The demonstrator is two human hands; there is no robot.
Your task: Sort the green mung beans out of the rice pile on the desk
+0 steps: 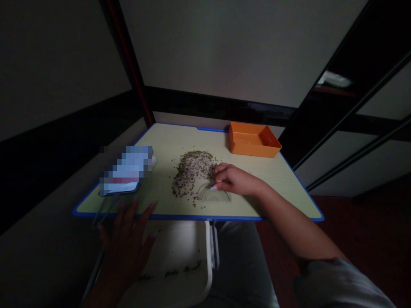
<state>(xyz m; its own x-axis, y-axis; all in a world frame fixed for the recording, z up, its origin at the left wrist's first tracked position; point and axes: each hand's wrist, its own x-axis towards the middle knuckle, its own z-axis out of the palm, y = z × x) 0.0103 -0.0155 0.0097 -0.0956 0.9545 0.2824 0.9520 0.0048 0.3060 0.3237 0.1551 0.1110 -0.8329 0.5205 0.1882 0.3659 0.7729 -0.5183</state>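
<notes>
Grain pile [193, 169] | long axis near-left to far-right | right hand [229, 179] curled, hold unclear | left hand [128, 239] spread

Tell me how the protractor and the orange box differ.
The protractor is clear, flat and half-round; the orange box is opaque, deep and four-sided. The protractor lies by the right hand; the orange box sits farther back and to the right. Both rest on the table.

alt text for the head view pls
The right hand is at the edge of a pile of small grains, beside a clear protractor on a pale table. The left hand is spread near the front edge; an orange box stands far right.
</notes>
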